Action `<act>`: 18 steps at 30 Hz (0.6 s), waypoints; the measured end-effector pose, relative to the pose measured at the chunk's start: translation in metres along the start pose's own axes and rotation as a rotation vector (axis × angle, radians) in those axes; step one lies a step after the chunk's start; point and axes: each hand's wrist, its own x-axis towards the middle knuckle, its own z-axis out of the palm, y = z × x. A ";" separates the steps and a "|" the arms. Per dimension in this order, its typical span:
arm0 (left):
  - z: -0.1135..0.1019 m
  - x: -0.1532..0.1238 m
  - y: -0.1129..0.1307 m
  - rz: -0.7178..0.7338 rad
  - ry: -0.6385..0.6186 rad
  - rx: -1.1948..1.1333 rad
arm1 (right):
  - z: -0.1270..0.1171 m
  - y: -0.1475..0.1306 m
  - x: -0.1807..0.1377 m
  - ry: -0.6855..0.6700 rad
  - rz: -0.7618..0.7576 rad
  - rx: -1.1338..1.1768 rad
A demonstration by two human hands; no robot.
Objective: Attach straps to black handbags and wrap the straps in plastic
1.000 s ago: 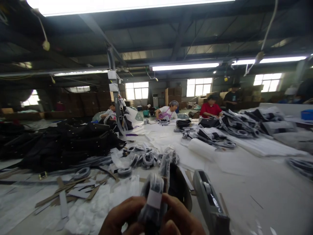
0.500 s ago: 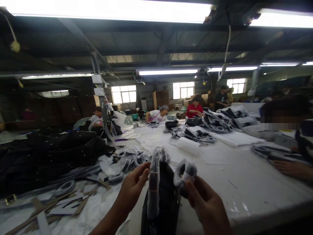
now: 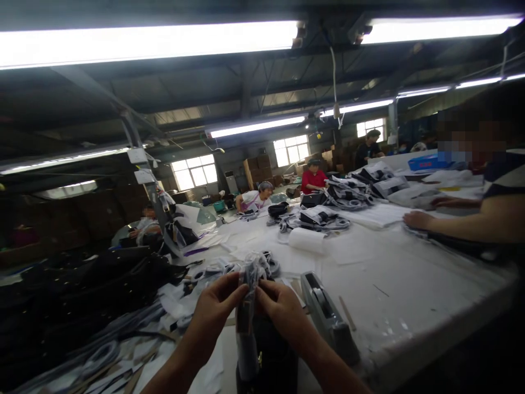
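The plastic-wrapped strap point(image 3: 245, 323) stands over the black bag point(image 3: 276, 355) at the near edge of the desk point(image 3: 394, 317), its long axis running from the fingertips down toward the wearer. The left hand point(image 3: 215, 306) is nearer: its grip pinches the strap's upper end from the left. The right hand point(image 3: 285, 312) meets the right edge, fingertips drawn together; what they pinch cannot be told. The tape dispenser point(image 3: 328, 317) stands just beside, to the right.
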 end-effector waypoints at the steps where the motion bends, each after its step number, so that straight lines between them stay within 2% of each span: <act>1: -0.001 0.000 0.000 0.006 0.020 0.030 | 0.001 0.001 0.001 -0.008 0.009 0.024; 4: -0.003 -0.001 0.000 -0.002 0.071 0.102 | 0.001 0.001 0.003 -0.037 0.039 0.084; 7: -0.001 -0.001 0.000 -0.018 0.096 0.078 | 0.001 -0.007 0.002 -0.058 0.025 0.106; 12: 0.001 0.000 -0.005 -0.142 -0.020 0.014 | 0.003 -0.020 -0.002 -0.029 0.050 0.215; 14: 0.001 -0.002 -0.005 -0.133 -0.026 0.021 | 0.005 -0.018 -0.002 -0.003 0.075 0.241; 18: 0.004 -0.006 -0.003 -0.127 -0.008 -0.051 | 0.009 -0.009 0.002 0.063 0.011 0.072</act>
